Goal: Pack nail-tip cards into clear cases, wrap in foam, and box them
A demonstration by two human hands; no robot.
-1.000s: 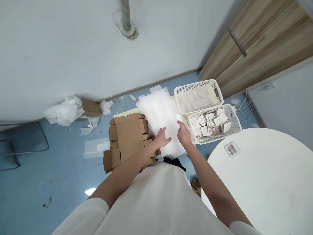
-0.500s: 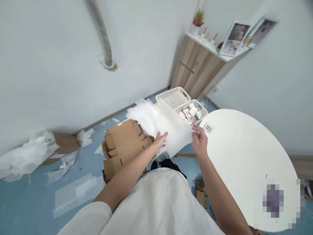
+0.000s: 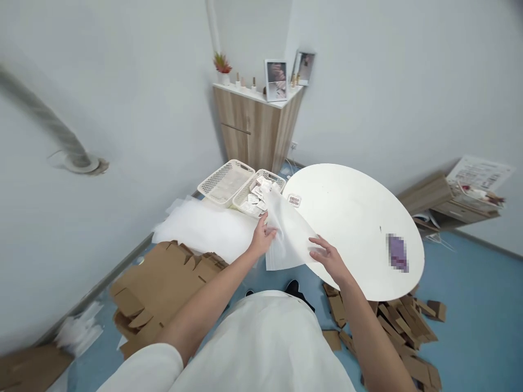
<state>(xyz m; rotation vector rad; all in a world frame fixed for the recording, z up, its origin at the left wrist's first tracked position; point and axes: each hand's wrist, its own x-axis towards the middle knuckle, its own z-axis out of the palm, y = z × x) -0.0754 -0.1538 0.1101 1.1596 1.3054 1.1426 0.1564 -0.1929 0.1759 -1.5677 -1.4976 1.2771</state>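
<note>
A thin, translucent white foam sheet (image 3: pixel 288 231) is held up between my hands, over the near left edge of the round white table (image 3: pixel 347 218). My left hand (image 3: pixel 261 239) pinches its left edge between thumb and fingers. At the lower right side, my right hand (image 3: pixel 330 260) grips the sheet between thumb and fingers. Just beyond the sheet, a small clear case (image 3: pixel 294 200) with reddish pieces inside lies on the table. A stack of similar foam sheets (image 3: pixel 208 226) spreads to the left of my left hand.
Behind the stack are a white basket (image 3: pixel 223 182) and a second basket (image 3: pixel 241 201) with small packs. Flattened cardboard boxes (image 3: pixel 159 283) lie at left, more folded cardboard (image 3: pixel 408 326) on the floor at right. A wooden cabinet (image 3: pixel 253 130) stands in the corner. A blurred purple item (image 3: pixel 397 253) rests on the table.
My hands have lifted one foam sheet off the stack and carried it right, to the table's edge. The view has turned to the right.
</note>
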